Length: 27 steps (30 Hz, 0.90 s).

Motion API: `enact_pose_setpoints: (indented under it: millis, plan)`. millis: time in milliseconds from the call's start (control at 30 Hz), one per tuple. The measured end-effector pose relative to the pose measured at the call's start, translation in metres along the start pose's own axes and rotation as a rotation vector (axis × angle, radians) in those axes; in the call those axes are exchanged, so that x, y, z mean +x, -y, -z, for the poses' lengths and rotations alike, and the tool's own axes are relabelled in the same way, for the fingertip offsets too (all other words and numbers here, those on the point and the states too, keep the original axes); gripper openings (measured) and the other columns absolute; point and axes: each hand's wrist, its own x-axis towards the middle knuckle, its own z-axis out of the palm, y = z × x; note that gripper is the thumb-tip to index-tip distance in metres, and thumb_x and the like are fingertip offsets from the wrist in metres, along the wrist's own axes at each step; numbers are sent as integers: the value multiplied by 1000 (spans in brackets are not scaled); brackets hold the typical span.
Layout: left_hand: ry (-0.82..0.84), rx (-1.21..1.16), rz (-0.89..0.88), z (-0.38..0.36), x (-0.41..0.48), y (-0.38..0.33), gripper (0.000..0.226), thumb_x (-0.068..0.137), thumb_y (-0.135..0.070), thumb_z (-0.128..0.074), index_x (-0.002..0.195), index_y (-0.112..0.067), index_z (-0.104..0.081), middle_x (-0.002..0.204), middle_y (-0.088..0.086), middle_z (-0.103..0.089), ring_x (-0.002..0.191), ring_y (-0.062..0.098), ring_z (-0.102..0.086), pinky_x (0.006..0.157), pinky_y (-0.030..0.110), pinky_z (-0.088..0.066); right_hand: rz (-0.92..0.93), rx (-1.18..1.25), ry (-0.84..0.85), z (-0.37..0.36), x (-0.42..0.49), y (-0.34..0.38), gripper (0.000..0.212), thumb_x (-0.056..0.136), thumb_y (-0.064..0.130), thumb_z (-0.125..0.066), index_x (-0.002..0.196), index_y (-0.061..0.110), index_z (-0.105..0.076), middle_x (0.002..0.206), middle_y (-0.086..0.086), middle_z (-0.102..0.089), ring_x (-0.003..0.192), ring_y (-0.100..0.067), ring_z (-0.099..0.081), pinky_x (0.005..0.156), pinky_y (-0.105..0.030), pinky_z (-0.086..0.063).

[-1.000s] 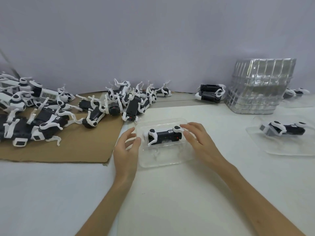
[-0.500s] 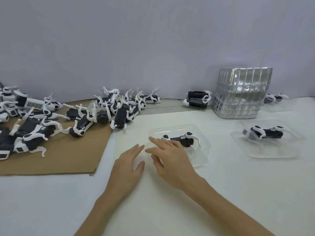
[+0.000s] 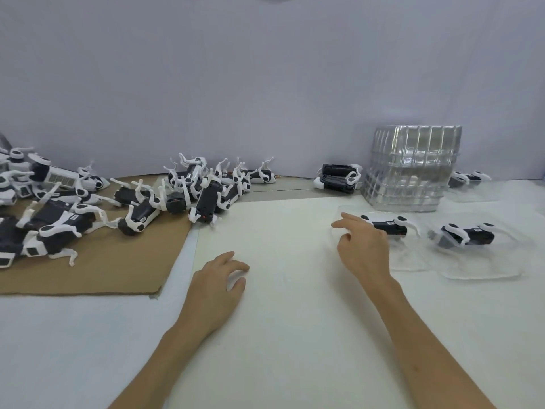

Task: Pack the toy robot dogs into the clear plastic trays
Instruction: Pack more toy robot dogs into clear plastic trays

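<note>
Two packed: a black-and-white toy robot dog (image 3: 389, 227) lies in the clear plastic tray (image 3: 410, 256) my right hand (image 3: 364, 253) touches with straight, slightly spread fingers (image 3: 343, 222), probably squaring it beside the neighbouring filled tray (image 3: 486, 270), while my left hand (image 3: 218, 280) rests loose-fingered.

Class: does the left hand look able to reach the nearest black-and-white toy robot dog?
Probably yes: the left hand holds nothing, and only bare white surface separates it from that toy dog.

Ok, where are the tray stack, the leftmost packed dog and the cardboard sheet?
tray stack (image 3: 413, 172), head view, front wall of the stack
leftmost packed dog (image 3: 390, 228), head view, its black body
cardboard sheet (image 3: 118, 271), head view, bare near part
</note>
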Motion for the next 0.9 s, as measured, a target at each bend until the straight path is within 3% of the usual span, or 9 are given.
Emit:
enact_pose_setpoints:
  millis: [100,267,333,400,500,633,767,833,900]
  plan:
    - [-4,4,4,1,-1,-2,24,96,-22,-59,116,-33,-67,152,-7,-43,135,14,-45,110,31,-31,-47,7,-67,7,4,-13,46,83,-6,-48,106,23,-74,140,4,-58,132,-13,-48,110,-32,-19]
    - [-10,0,-8,3,-2,-4,23,97,-22,-59,115,-34,-67,152,-8,-43,135,12,-44,110,30,-32,-173,-20,-167,19,12,-36,46,79,-12,-49,103,17,-75,133,-2,-62,127,-23,-52,118,-41,-4]
    - [-3,24,-18,3,-2,-5,24,97,-23,-58,116,-34,-65,153,-9,-41,135,12,-44,109,28,-32,-169,73,-246,24,13,-37,50,75,-17,-48,104,13,-74,124,-4,-66,119,-27,-56,118,-42,-16]
    - [2,28,-23,2,-5,-5,24,97,-24,-57,119,-34,-64,153,-10,-40,134,11,-44,109,26,-31,-107,260,-353,29,16,-27,53,72,-21,-45,105,11,-72,116,-7,-68,113,-28,-60,104,-28,-36]
    - [-7,22,-39,-3,-8,-3,25,98,-26,-56,120,-37,-62,153,-13,-39,133,9,-46,110,26,-32,40,289,-365,36,49,-11,50,75,-18,-50,114,9,-68,118,-9,-65,108,-25,-60,89,-13,-36]
    - [-22,-22,-18,-5,-8,2,25,97,-26,-57,114,-44,-60,151,-18,-40,133,10,-45,111,26,-32,181,-203,-225,58,137,-16,72,79,-4,-69,144,7,-41,148,-16,-40,133,-34,-42,107,-45,-39]
    - [-30,-56,-29,-9,-7,7,28,94,-23,-61,102,-50,-59,144,-25,-41,134,7,-44,106,22,-31,155,-785,-20,85,214,-42,108,75,21,-82,156,12,-10,161,-21,-10,149,-39,-10,116,-55,-21]
    - [-36,-81,-31,-9,-4,6,31,90,-17,-67,95,-48,-62,141,-22,-46,131,8,-48,102,21,-32,133,-907,74,88,235,-48,114,73,31,-82,155,15,-5,160,-21,-13,148,-38,-14,116,-55,-23]
    - [-44,-98,-31,-9,0,5,35,85,-10,-72,87,-45,-63,136,-19,-50,125,11,-55,99,25,-36,182,-996,119,88,246,-48,115,67,40,-83,153,19,-9,151,-18,-29,139,-37,-32,111,-53,-32]
